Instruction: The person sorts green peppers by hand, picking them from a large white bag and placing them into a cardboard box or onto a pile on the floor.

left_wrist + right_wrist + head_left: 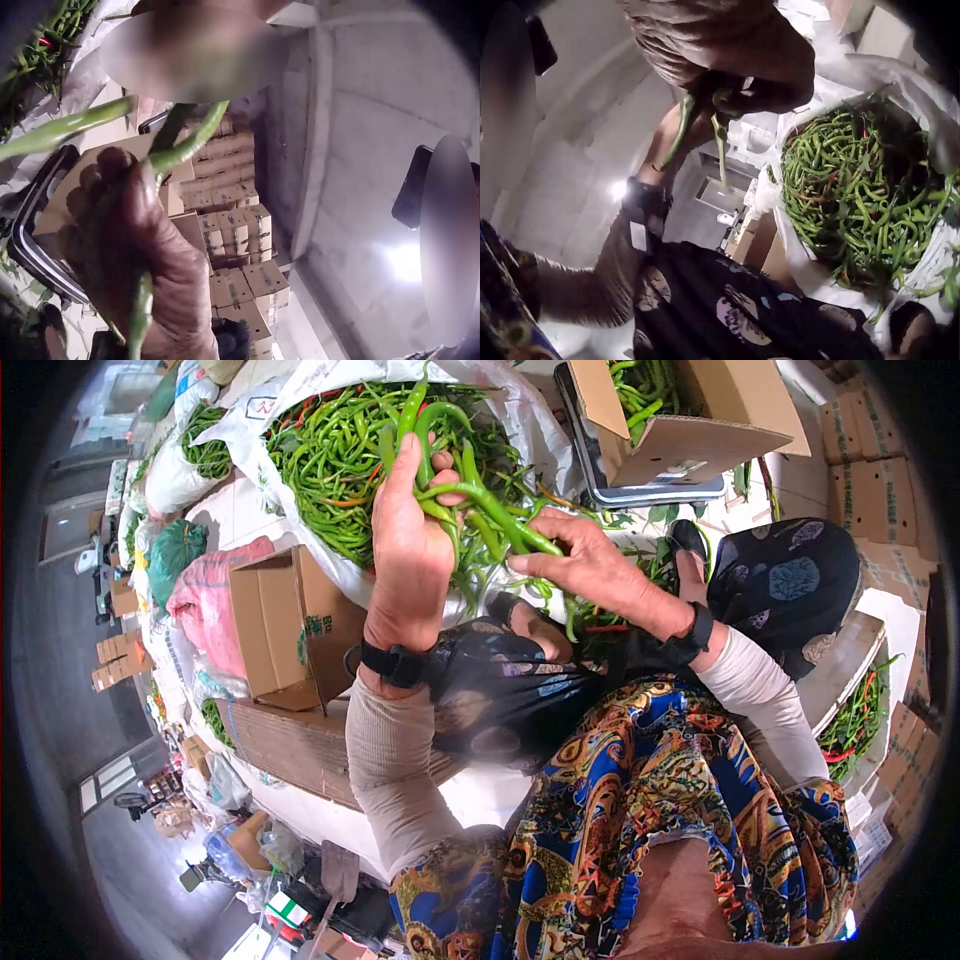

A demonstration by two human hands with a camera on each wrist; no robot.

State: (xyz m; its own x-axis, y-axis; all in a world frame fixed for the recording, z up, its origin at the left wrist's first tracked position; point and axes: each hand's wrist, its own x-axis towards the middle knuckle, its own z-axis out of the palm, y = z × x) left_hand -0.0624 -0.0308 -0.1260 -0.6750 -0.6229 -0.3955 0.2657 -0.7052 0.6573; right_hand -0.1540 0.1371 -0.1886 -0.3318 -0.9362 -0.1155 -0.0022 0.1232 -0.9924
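My left hand is raised over the heap, holding several long green chili peppers with the thumb laid along them. Other peppers stick out between its fingers. My right hand pinches the end of a bright green chili pepper, which slants up toward the left hand. Behind both hands, a large white sack lies open, full of green chili peppers with a few red ones. In the left wrist view, a hand has peppers between thumb and fingers; the top is blurred.
An open cardboard box holding green peppers rests on a black-rimmed platform at the upper right. Another open box stands at the left. Loose peppers and leaves lie by the feet. A white crate with peppers is at the right.
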